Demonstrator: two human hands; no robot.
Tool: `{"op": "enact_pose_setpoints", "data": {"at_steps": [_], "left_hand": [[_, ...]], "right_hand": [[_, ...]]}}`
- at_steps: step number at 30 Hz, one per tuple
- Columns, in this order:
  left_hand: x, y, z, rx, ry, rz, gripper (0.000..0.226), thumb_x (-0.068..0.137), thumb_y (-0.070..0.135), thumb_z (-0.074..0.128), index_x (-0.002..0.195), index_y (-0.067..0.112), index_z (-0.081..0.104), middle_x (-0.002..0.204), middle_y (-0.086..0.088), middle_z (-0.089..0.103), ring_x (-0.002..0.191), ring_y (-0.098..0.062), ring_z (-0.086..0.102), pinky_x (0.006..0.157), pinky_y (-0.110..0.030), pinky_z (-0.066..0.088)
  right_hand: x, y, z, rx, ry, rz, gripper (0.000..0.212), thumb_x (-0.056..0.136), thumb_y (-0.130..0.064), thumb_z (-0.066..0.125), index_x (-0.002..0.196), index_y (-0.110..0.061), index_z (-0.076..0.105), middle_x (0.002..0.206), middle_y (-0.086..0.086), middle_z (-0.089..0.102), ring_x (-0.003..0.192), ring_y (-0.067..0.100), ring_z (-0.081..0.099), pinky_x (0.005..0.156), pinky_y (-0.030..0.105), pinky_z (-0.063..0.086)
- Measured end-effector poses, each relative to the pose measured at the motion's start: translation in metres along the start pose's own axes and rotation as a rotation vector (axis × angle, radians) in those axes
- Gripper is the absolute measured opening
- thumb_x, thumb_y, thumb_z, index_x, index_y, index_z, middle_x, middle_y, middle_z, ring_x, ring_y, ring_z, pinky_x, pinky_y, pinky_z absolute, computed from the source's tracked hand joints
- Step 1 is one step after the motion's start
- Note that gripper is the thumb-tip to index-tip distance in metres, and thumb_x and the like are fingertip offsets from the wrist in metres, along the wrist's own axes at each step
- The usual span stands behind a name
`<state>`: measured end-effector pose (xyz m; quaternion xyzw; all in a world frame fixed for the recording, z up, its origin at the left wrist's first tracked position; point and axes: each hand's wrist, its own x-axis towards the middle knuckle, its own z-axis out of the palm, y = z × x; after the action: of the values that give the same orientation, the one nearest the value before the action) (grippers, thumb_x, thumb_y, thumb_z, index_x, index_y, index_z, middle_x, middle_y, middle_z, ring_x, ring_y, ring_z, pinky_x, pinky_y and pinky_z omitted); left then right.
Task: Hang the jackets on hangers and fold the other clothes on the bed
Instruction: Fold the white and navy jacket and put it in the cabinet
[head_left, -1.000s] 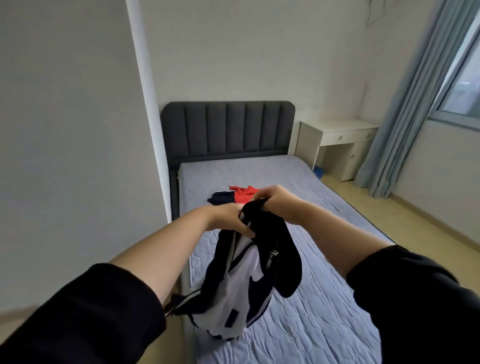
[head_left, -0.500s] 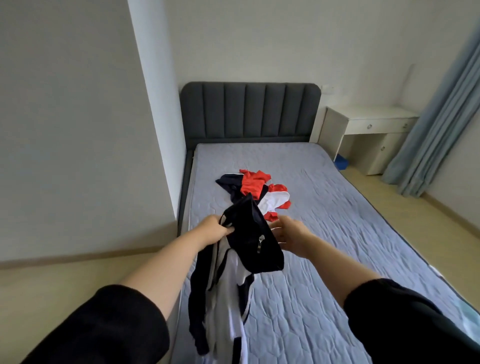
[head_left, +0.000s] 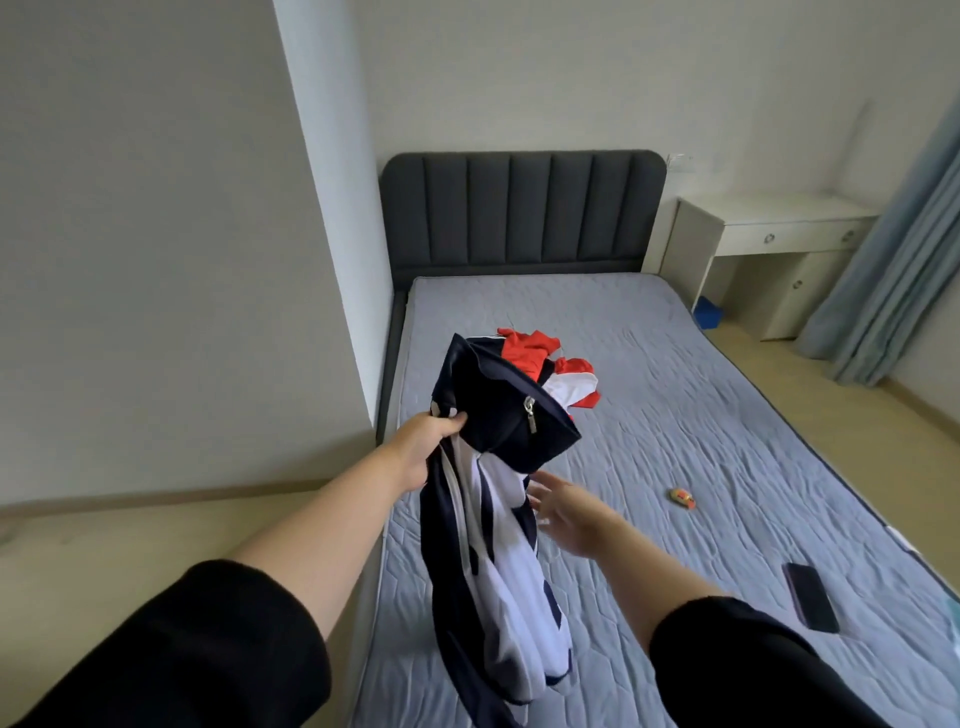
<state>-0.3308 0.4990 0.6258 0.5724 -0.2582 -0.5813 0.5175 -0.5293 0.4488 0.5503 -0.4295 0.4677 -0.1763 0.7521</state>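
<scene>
Right hand (head_left: 566, 514), grip released, hovers beside the navy-and-white jacket (head_left: 498, 571), which dangles over the bed's (head_left: 701, 415) edge from the left hand's (head_left: 431, 441) pinch at its collar. Best catch the opposite shoulder and spread it flat. Red clothes (head_left: 524, 345) lie at 12 o'clock.

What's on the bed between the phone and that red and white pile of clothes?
In the head view, a small orange and yellow object, maybe a toy car, lies midway between the phone and the clothes pile; the rest is bare mattress.
</scene>
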Motion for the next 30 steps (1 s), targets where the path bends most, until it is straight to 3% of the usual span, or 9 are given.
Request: {"op": "enact_pose_setpoints", "data": {"at_steps": [4,6,9,11,13,18,21,25,30], "left_hand": [[-0.007,0.006,-0.008,-0.028,-0.032,0.000,0.015,0.097,0.014,0.052,0.102,0.010,0.065,0.100,-0.010,0.068,0.093,-0.025,0.063,0.100,-0.041,0.044],[-0.010,0.012,-0.016,0.019,-0.014,0.030,0.014,0.097,0.014,0.052,0.100,0.010,0.064,0.096,-0.008,0.068,0.093,-0.024,0.064,0.094,-0.037,0.047],[-0.009,0.025,-0.038,0.504,0.106,0.168,0.008,0.094,0.020,0.059,0.099,0.015,0.062,0.097,-0.005,0.065,0.101,-0.025,0.061,0.089,-0.032,0.046],[-0.013,0.033,-0.050,0.918,0.118,0.203,0.008,0.092,0.025,0.061,0.092,0.017,0.059,0.092,-0.003,0.061,0.091,-0.020,0.057,0.080,-0.027,0.042],[-0.017,0.040,-0.059,1.081,0.094,0.225,0.012,0.092,0.026,0.061,0.087,0.016,0.060,0.088,-0.002,0.060,0.086,-0.018,0.055,0.074,-0.026,0.040],[-0.028,0.068,-0.076,1.018,0.336,0.419,0.024,0.083,0.019,0.062,0.062,0.022,0.051,0.066,0.004,0.055,0.069,-0.019,0.055,0.055,-0.026,0.036],[-0.031,0.077,-0.083,0.941,0.489,0.509,0.020,0.084,0.013,0.050,0.065,0.020,0.051,0.068,0.001,0.056,0.067,-0.019,0.054,0.053,-0.026,0.033],[-0.023,0.073,-0.101,0.938,0.322,0.294,0.018,0.088,0.017,0.047,0.083,0.010,0.063,0.087,-0.005,0.062,0.085,-0.021,0.060,0.065,-0.026,0.044],[-0.019,0.069,-0.112,0.774,0.316,0.336,0.012,0.088,0.009,0.052,0.086,0.012,0.063,0.085,-0.003,0.062,0.081,-0.017,0.057,0.064,-0.024,0.041]], "right_hand": [[-0.004,-0.018,0.032,-0.013,-0.123,-0.128,0.031,0.088,0.007,0.055,0.107,-0.015,0.063,0.098,0.000,0.069,0.089,0.012,0.065,0.069,0.021,0.051],[-0.002,-0.026,0.038,0.038,-0.074,-0.218,0.025,0.081,-0.001,0.068,0.105,-0.007,0.065,0.096,0.008,0.070,0.089,0.021,0.066,0.074,0.026,0.054],[0.000,-0.039,0.038,-0.083,0.150,-0.310,0.033,0.064,-0.007,0.078,0.096,-0.003,0.069,0.094,0.017,0.069,0.094,0.033,0.065,0.085,0.042,0.053],[-0.007,-0.050,0.042,-0.331,0.266,-0.351,0.015,0.072,-0.007,0.078,0.083,-0.010,0.068,0.082,0.009,0.068,0.081,0.025,0.065,0.073,0.034,0.054],[-0.015,-0.064,0.050,-0.468,0.295,-0.407,0.012,0.077,-0.012,0.076,0.077,-0.016,0.064,0.073,0.001,0.064,0.071,0.016,0.061,0.061,0.024,0.049],[-0.033,-0.114,0.077,-0.567,0.431,-0.629,0.020,0.083,-0.024,0.071,0.074,-0.010,0.059,0.065,-0.001,0.056,0.062,0.014,0.055,0.053,0.016,0.043],[-0.038,-0.133,0.088,-0.602,0.521,-0.798,0.022,0.088,-0.025,0.067,0.073,-0.015,0.054,0.060,-0.006,0.053,0.057,0.009,0.051,0.043,0.011,0.034],[-0.037,-0.135,0.087,-0.982,0.515,-0.693,0.024,0.092,-0.034,0.059,0.076,-0.016,0.055,0.066,0.001,0.056,0.064,0.021,0.054,0.051,0.027,0.036],[-0.032,-0.129,0.077,-1.057,0.569,-0.683,0.022,0.094,-0.034,0.056,0.081,-0.016,0.057,0.069,0.002,0.056,0.065,0.021,0.054,0.051,0.028,0.036]]}}
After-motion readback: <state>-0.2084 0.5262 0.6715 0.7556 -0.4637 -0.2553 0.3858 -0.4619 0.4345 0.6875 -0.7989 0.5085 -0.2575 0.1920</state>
